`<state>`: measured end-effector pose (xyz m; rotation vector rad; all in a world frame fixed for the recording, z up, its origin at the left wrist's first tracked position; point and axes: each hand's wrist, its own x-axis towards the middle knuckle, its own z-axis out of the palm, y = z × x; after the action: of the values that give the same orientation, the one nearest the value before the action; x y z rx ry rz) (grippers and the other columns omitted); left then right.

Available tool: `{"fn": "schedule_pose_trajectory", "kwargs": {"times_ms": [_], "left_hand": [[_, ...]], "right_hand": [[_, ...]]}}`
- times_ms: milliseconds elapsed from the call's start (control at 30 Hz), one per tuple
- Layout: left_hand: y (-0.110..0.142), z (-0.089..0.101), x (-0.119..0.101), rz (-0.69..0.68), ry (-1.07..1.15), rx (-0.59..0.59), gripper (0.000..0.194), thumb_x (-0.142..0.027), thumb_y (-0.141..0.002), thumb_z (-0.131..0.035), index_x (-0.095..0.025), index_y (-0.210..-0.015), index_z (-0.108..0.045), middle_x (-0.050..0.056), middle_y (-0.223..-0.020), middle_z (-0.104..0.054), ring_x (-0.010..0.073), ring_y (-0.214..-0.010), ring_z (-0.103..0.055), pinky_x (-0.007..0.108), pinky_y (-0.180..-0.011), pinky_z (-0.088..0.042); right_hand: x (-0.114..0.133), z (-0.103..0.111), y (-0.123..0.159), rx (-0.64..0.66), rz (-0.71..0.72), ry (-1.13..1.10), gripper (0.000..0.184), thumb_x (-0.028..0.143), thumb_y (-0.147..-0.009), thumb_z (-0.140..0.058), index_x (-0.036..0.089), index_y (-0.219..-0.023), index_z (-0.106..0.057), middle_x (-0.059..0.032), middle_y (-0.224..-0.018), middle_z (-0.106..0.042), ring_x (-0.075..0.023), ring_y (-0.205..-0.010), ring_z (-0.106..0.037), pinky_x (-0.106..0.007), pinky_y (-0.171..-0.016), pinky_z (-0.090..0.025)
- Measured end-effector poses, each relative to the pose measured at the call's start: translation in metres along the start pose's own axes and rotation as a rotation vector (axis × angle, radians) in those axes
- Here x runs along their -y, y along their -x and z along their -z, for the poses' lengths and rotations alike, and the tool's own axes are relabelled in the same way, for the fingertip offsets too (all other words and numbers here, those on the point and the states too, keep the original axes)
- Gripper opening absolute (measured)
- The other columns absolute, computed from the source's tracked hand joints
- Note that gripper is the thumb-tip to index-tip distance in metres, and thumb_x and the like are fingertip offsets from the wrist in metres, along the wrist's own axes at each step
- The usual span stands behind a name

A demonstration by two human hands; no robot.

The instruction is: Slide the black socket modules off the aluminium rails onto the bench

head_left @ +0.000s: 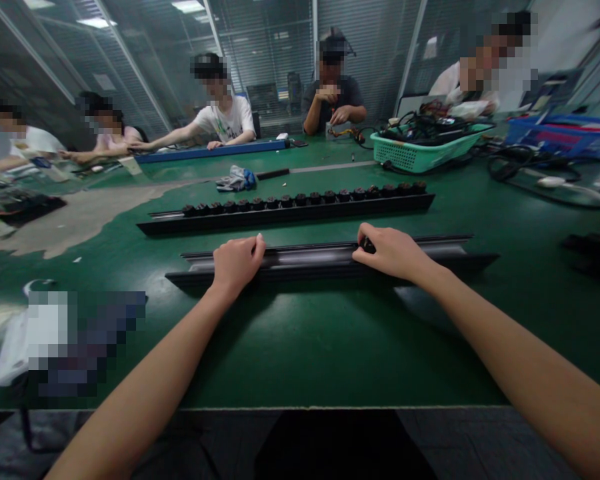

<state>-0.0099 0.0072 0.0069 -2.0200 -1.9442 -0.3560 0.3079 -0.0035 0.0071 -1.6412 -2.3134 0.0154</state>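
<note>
Across the green table (305, 360), in the head view, a black channel (310, 257) lies lengthwise beneath both hands. The left hand (239, 265) rests over its left part, fingers curled in; whether they clasp the channel, I cannot tell. The right hand (393, 252), over the right part, has thumb and forefinger narrowed around a small black piece (367, 245), just above the trough. Beyond the fingertips, well apart, lies a second channel (290, 219) lined with black pieces (315, 198).
</note>
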Motion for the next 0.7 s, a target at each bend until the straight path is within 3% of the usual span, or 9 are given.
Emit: {"fn": "schedule_pose_trajectory", "kwargs": {"times_ms": [467,700], "left_hand": [[0.000,0.000,0.000,0.004,0.016,0.006,0.060,-0.047,-0.106,-0.027,-0.020,-0.081,-0.075,0.011,-0.087,-0.077,0.0263,-0.081,-0.070,0.032,-0.061,-0.030],[0.001,0.004,-0.002,0.007,0.016,0.021,0.060,-0.047,-0.106,-0.026,-0.020,-0.083,-0.075,0.011,-0.088,-0.077,0.0271,-0.083,-0.071,0.031,-0.062,-0.030]], "right_hand": [[0.000,0.002,-0.001,0.049,-0.058,0.050,0.024,0.043,-0.093,-0.048,0.021,-0.100,-0.056,-0.0094,-0.087,-0.071,-0.0256,-0.079,-0.064,-0.031,-0.064,-0.032],[-0.006,0.013,-0.013,0.227,0.002,0.047,0.027,0.042,-0.094,-0.050,0.020,-0.109,-0.053,-0.0106,-0.093,-0.072,-0.0247,-0.076,-0.063,-0.031,-0.064,-0.035]]}}
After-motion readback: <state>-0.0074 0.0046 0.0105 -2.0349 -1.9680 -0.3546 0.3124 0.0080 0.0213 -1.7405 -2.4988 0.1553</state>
